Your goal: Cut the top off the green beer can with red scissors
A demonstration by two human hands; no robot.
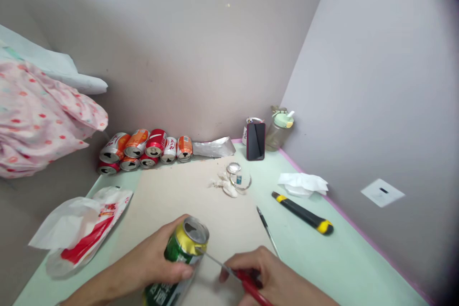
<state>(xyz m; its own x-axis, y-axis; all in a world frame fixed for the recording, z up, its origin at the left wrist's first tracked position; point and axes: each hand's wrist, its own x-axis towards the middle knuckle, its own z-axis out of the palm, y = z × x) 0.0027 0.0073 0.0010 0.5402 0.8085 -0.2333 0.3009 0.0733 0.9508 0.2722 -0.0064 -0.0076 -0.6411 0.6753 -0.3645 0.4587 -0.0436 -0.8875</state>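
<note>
My left hand [150,263] is wrapped round a green and gold drink can [184,248], tilted with its open top facing up and away from me. My right hand [267,272] is closed on a red-handled tool [247,284]. Its thin metal blade [213,258] reaches left and touches the can just under the top rim. Both hands work over a beige board [172,191] lying on a pale green table [322,258].
Several empty red, orange and white cans [147,150] are stacked against the back wall. A plastic bag [79,229] lies left. A phone [256,141], bottle [279,129], utility knife [303,213], pen [267,229], tissue [303,184] and cut can parts [233,179] lie behind and right.
</note>
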